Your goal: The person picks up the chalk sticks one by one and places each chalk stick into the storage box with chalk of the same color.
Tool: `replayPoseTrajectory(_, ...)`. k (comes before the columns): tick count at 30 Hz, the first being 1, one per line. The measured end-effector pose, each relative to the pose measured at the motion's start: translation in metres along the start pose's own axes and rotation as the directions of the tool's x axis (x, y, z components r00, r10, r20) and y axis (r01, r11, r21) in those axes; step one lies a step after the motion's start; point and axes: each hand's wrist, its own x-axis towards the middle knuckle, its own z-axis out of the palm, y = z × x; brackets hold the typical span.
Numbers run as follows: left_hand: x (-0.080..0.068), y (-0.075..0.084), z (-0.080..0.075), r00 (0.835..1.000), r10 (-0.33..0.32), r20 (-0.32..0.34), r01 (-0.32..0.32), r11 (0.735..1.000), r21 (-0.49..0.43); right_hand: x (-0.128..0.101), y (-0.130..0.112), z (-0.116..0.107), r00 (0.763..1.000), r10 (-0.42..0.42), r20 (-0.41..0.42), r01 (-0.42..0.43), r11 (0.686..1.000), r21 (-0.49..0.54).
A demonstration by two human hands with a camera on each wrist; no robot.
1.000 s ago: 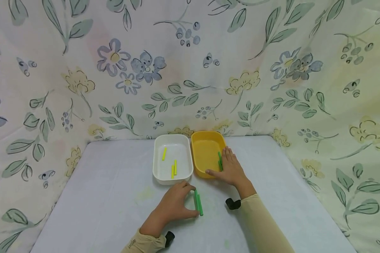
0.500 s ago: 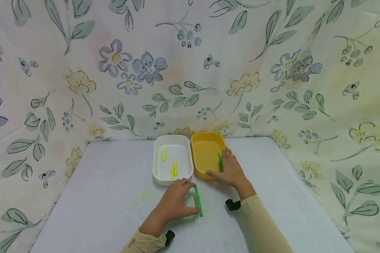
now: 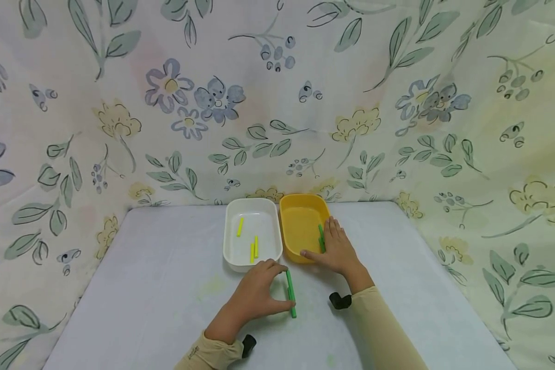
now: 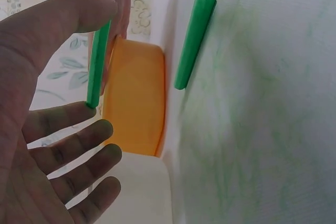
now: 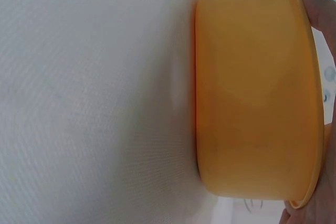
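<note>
Head view is showing the left hand (image 3: 254, 297) pinching one green stick (image 3: 289, 284) between thumb tip and forefinger tip, the other fingers lying relaxed and spread. Left wrist view is confirming this: the held green stick (image 4: 97, 62) is sitting clear of the surface between thumb and forefinger, while a second green stick (image 4: 194, 39) is lying flat on the desk (image 4: 273, 129) just beside it, apart from the hand. In the head view the two sticks are overlapping in line, the second green stick (image 3: 293, 306) showing at the near end, both lying toward the middle of the desk (image 3: 157, 288), just in front of the trays.

The right hand (image 3: 335, 249) is resting on the near right rim of the yellow tray (image 3: 300, 226), fingers laid over the rim and thumb along the near wall, loosely gripping it. Right wrist view is showing the yellow tray (image 5: 252, 93) side on, with fingertips at its rim. A further green stick (image 3: 320, 234) is lying inside this tray against the right wall, partly hidden by the fingers.

The white tray (image 3: 252, 234) is standing touching the yellow tray's left side, at the middle of the desk's far edge, holding three yellow sticks (image 3: 253, 246)
</note>
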Motion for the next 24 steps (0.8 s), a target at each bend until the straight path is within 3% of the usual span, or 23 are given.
replayPoseTrajectory(10, 0.005, 0.002, -0.005, 1.000, 0.007, -0.012, -0.007, 1.000, -0.021, -0.002, -0.002, -0.002, 1.000, 0.001, 0.003, -0.001, 1.000, 0.006)
replayPoseTrajectory(24, 0.014, 0.001, -0.011, 0.997, 0.019, -0.068, -0.017, 0.999, 0.028, -0.001, -0.001, -0.001, 1.000, -0.010, -0.012, 0.010, 1.000, 0.008)
